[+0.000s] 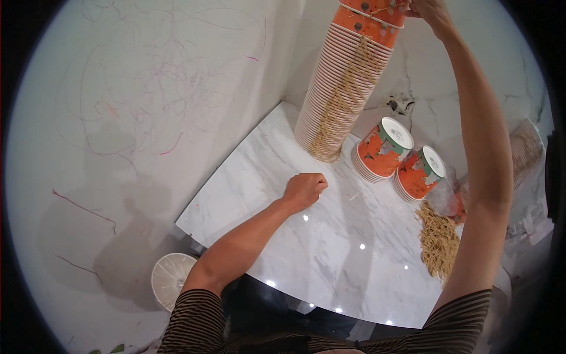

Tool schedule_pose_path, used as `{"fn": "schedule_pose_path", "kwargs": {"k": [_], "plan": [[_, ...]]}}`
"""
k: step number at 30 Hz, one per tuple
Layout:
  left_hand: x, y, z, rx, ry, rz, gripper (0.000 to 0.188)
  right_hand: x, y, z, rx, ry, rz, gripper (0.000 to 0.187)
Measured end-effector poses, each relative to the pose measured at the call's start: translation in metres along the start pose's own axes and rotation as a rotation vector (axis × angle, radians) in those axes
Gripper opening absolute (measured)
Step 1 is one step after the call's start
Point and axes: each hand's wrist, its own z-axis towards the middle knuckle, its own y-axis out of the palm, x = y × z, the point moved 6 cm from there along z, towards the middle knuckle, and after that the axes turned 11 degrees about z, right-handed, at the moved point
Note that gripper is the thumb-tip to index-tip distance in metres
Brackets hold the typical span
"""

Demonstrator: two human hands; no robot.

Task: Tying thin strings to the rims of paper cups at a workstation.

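Observation:
A tall, leaning stack of nested paper cups (pixel 345 88) rises from the table, with orange printed cups at its top and pale rims below. Tan rubber bands (pixel 348 97) run in a crisscross line down its side. Up at the top edge, my right hand (pixel 429 13) is closed beside the uppermost orange cup, pinching a thin tan band that stretches across the cup; its fingers are partly cut off by the frame. My left hand (pixel 305 192) is curled into a fist on the tabletop in front of the stack's base; whatever it may hold is hidden.
Two shorter upside-down cup stacks, one (pixel 383 150) and another (pixel 420 172), stand right of the tall one. A heap of tan rubber bands (pixel 437 242) lies by my right forearm. Behind it are clear plastic bags (pixel 445 197). A lined white bin (pixel 171 280) stands below the table's (pixel 283 248) left edge.

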Motion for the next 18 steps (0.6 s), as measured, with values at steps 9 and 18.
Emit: {"fn": "schedule_pose_path", "kwargs": {"k": [9, 18], "plan": [[-0.001, -0.003, -0.001, 0.009, 0.025, -0.007, 0.015, 0.017, 0.003, -0.002, -0.123, 0.07, -0.213, 0.044], [0.003, -0.008, 0.0, -0.061, -0.026, 0.036, 0.014, 0.035, 0.005, -0.008, -0.184, 0.082, -0.225, 0.043]]}}
